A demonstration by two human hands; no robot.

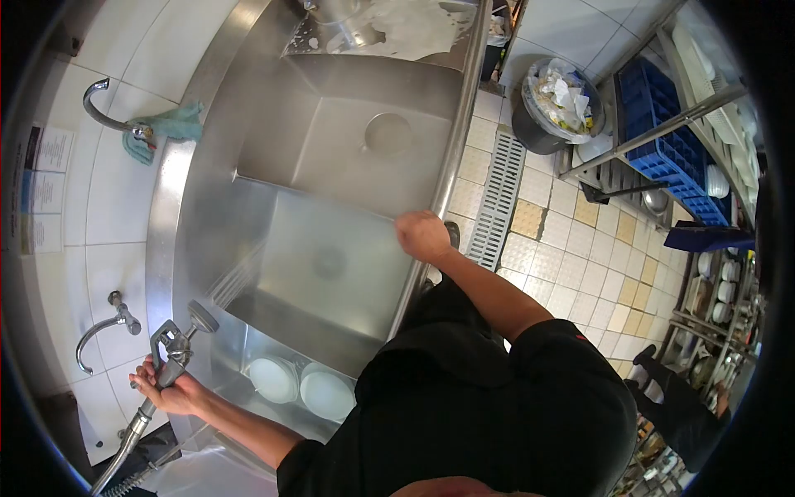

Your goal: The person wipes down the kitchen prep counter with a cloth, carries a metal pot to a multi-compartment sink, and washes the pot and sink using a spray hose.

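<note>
At the lower left, my left hand [170, 391] is closed around the handle of a spray nozzle [176, 349] on a metal hose [124, 454]. Its round head points up over the sink's side ledge, and thin streams of water come down into the middle basin [331, 265], which holds cloudy water. My right hand [424, 237] is closed in a fist at the front rim of the sink; whether it holds anything is hidden. Below the middle basin, white plates [273, 379] lie in two stacks in another basin.
Wall taps [99, 331] and a green cloth [170, 128] are at the left. Another basin [364, 137] and foam [406, 29] lie farther up. A bin [563, 103], blue racks [654, 124] and shelves are at the right, with a person [679, 410] at lower right.
</note>
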